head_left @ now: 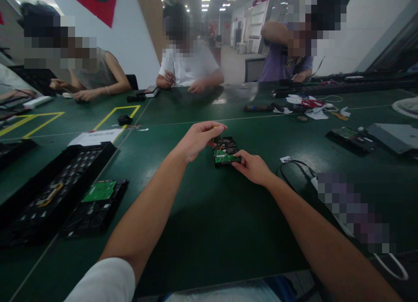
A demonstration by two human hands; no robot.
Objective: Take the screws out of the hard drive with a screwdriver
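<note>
A hard drive (225, 150) with a green circuit board lies on the green table in front of me. My right hand (253, 166) grips its near right edge between thumb and fingers. Over the drive's far left corner is my left hand (204, 139), its thumb and fingers closed in a pinch. A bit of yellow shows between those fingers, with something dark beneath; the rest is hidden by the hand.
On the left stand a long black tray (62, 184) and other hard drives (98, 206). At right are another hard drive (351, 139), a grey box (395, 136) and a cable (297, 162). Three people sit across the table (202, 232), with scraps and tools (259, 108) nearer the middle.
</note>
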